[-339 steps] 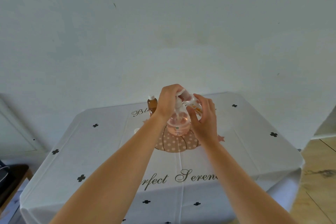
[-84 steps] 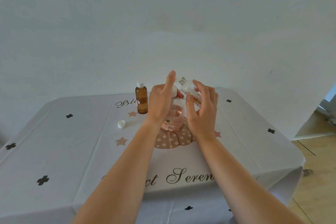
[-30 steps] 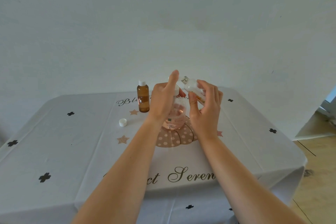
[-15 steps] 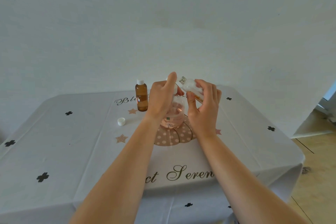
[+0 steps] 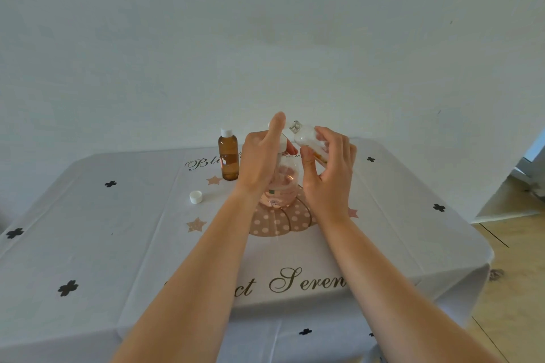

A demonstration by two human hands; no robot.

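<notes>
Mid-frame: left hand (image 5: 262,162) gripping pink bottle (image 5: 281,187) to steady it; right hand (image 5: 330,177) gripping vial (image 5: 308,138), angled toward its neck, likely pouring.

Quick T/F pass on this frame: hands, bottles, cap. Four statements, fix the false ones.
1. The right hand holds a small clear bottle tilted. True.
2. The amber bottle lies on its side. False: it stands upright, capped.
3. A loose white cap lies on the tablecloth. True.
4. The left hand rests flat on the tablecloth. False: it grips the pink bottle.
</notes>
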